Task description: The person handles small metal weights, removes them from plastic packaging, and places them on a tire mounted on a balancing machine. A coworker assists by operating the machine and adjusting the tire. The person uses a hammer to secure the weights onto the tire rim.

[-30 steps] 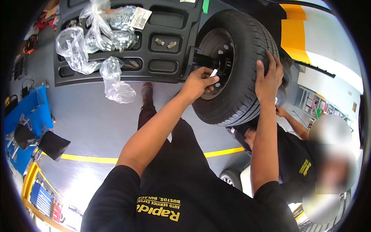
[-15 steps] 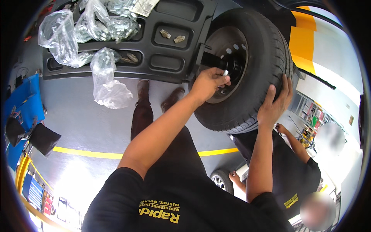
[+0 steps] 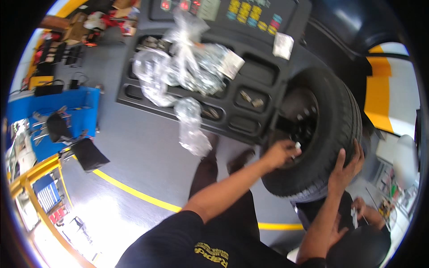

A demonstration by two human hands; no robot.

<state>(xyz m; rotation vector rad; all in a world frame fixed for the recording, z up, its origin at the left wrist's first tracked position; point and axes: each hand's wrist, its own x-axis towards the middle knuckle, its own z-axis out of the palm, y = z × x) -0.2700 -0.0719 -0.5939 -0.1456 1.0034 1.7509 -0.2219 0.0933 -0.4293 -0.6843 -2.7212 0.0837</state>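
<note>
A black tyre (image 3: 333,118) on a dark steel rim (image 3: 290,103) is mounted upright on the wheel balancer's shaft at the right. My left hand (image 3: 278,154) is at the rim's lower near edge, with a small silvery wheel weight (image 3: 298,146) pinched between thumb and fingers. Across the tread on the other side lies my right hand (image 3: 345,172), fingers and thumb spread against the rubber. Left of the wheel, the balancer's black tray top (image 3: 228,119) carries clear plastic bags (image 3: 154,73) of silvery weights. Two loose weights (image 3: 251,98) lie in one of its compartments.
Beyond the tray is the balancer's panel (image 3: 214,27) with red lit digits. A co-worker (image 3: 359,243) crouches close by at the lower right, below the tyre. Blue partitions (image 3: 85,105) and a black chair (image 3: 87,154) stand at the left. A yellow line (image 3: 134,192) crosses the grey floor.
My view has tilted up and swung left, bringing the display panel into sight. My left hand stays at the rim with the weight, my right on the tread. The co-worker has shifted and bent lower.
</note>
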